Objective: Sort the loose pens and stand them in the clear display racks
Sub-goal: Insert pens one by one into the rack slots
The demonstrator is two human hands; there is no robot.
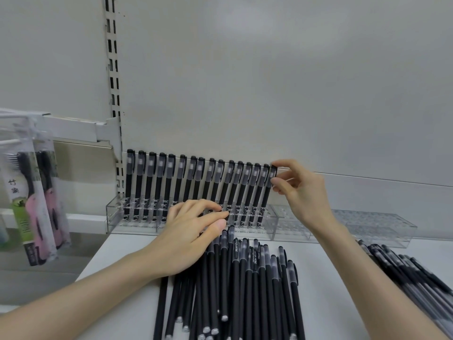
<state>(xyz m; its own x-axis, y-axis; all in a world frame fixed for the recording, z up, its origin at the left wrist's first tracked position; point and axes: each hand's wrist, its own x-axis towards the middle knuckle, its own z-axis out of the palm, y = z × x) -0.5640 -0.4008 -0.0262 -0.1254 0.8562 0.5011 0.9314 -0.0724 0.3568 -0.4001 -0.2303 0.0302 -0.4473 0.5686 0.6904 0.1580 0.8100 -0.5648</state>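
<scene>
While the right hand (301, 192) pinches the cap of the end pen (266, 195) between thumb and curled fingertips, that pen stands almost upright in the clear rack (112, 214) along the back edge of the shelf (122, 285). It is the rightmost of the standing pens (181, 177), a single black row with frosted caps, each leaning slightly right against the back panel (269, 82).

The left hand (191, 231) lies just in front of this rack with its fingers nearly straight and close together, their tips touching the rack's front wall. Its palm covers the top ends of the loose pens (245, 278); whether the thumb holds one of them cannot be told. These loose pens fan out in a black heap from the middle of the shelf to its front edge.

A second rack (286, 224) touches the first on its right, and a third rack (382, 229) sits further toward the back right corner. Near the right edge lies another bundle of pens (404, 273), slanting toward the front right corner.

Beyond the left edge a slotted upright (114, 69) runs up the panel, and packaged brushes (36, 204) hang beside it
</scene>
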